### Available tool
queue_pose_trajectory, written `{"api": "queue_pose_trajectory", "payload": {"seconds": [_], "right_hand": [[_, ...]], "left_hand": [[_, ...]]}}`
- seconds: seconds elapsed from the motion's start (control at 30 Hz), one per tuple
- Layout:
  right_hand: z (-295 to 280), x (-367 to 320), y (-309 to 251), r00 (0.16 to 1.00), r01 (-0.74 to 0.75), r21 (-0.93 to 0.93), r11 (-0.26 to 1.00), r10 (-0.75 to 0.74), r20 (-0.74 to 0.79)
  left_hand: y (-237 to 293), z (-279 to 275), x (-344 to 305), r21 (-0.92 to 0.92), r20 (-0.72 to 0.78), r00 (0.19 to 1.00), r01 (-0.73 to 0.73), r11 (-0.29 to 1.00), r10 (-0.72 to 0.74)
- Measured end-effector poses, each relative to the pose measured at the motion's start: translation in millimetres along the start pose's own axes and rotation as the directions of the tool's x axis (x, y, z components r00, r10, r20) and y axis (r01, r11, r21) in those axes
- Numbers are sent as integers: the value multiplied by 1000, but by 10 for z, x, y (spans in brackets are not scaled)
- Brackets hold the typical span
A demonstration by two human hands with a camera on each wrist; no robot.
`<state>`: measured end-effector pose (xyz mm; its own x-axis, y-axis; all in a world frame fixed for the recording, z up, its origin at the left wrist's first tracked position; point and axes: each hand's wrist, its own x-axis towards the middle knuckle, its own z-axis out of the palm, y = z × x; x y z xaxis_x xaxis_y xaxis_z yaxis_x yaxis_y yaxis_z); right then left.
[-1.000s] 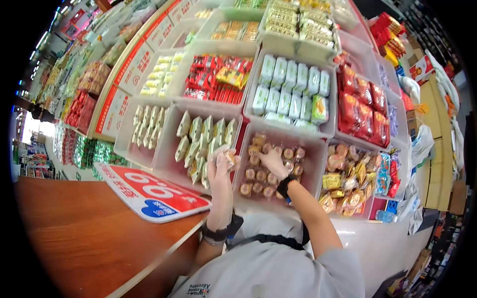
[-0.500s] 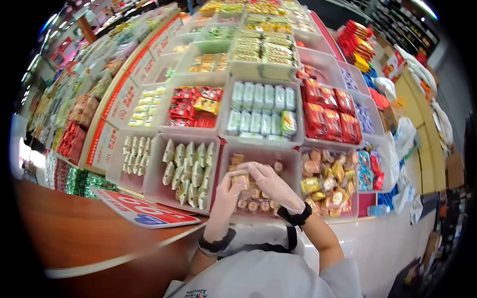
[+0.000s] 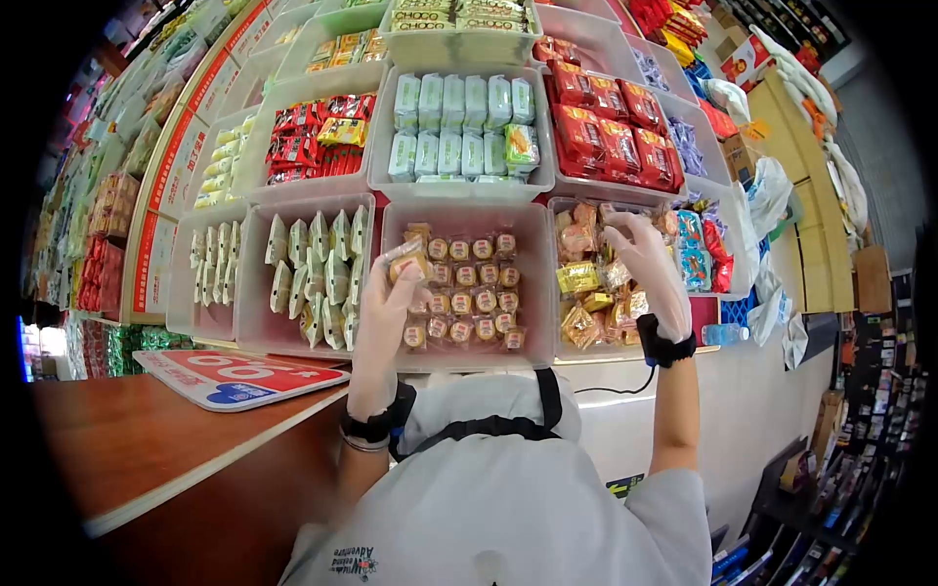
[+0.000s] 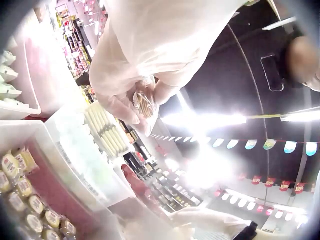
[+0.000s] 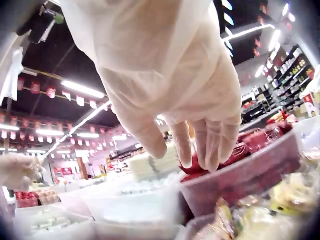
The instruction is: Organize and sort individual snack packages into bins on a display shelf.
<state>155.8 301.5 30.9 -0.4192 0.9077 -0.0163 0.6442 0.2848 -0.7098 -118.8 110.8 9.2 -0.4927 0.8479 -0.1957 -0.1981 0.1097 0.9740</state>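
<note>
My gloved left hand (image 3: 384, 313) is over the left edge of the bin of round wrapped cakes (image 3: 479, 276). It pinches a small clear-wrapped cake (image 3: 407, 266) between thumb and fingers; the left wrist view shows the wrapped cake (image 4: 144, 103) at the fingertips. Several rows of round cakes stand upright in that bin. Over the neighbouring bin of mixed wrapped snacks (image 3: 584, 305) is my gloved right hand (image 3: 653, 269). Its fingers (image 5: 212, 142) point down, loosely bent and apart from the thumb, with nothing seen between them.
Left of the cakes stands a bin of pale pouches (image 3: 318, 259). Behind are bins of white-green packs (image 3: 459, 103) and red packets (image 3: 611, 127). A red price sign (image 3: 234, 376) lies on the wooden counter (image 3: 88, 430). A plastic bottle (image 3: 725, 334) sits at the right.
From the cake bin my right hand first came up to meet the left, then moved right over the mixed snacks. The left hand keeps hold of a wrapped cake. The head view has shifted.
</note>
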Motion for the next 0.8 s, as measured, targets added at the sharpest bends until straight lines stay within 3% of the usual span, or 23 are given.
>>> {"api": "queue_pose_trajectory", "payload": {"seconds": [0.07,0.13,0.27,0.33,0.37,0.47,0.53,0.67,0.73,0.8], "right_hand": [[73,47,301,994,106,-169,980,-111,-20],[183,128,634,980,191,-201,961,-197,-12],[238,272,926,988,150,-277,949,-158,-4],[218,330,1039,982,162,-282,946,-182,-44],[167,359,1116,970,195,-264,945,-225,-88],[37,370,1312,943,213,-215,953,-258,-212],[-117,279,1241,953,77,-152,985,-118,-278],[-300,181,1527,927,-4,-113,994,-39,-373],[-381,117,1498,933,-82,-163,983,18,-359],[-397,66,1472,934,-259,-201,945,191,-303]], "left_hand": [[19,16,-6,-32,-25,999,22,999,-22],[73,63,-18,-107,-66,994,84,991,-92],[69,-2,-18,-132,-45,991,117,984,-124],[70,-31,-5,-106,-6,992,124,987,-125],[105,14,-50,-110,-120,978,157,981,-170],[196,-21,-83,-108,-48,988,144,984,-150],[106,-50,-50,-152,-39,988,141,978,-148],[139,8,-77,-92,-57,994,83,992,-89],[217,52,-113,-20,-61,988,138,990,-139],[163,44,-99,-29,-32,992,118,993,-118]]}}
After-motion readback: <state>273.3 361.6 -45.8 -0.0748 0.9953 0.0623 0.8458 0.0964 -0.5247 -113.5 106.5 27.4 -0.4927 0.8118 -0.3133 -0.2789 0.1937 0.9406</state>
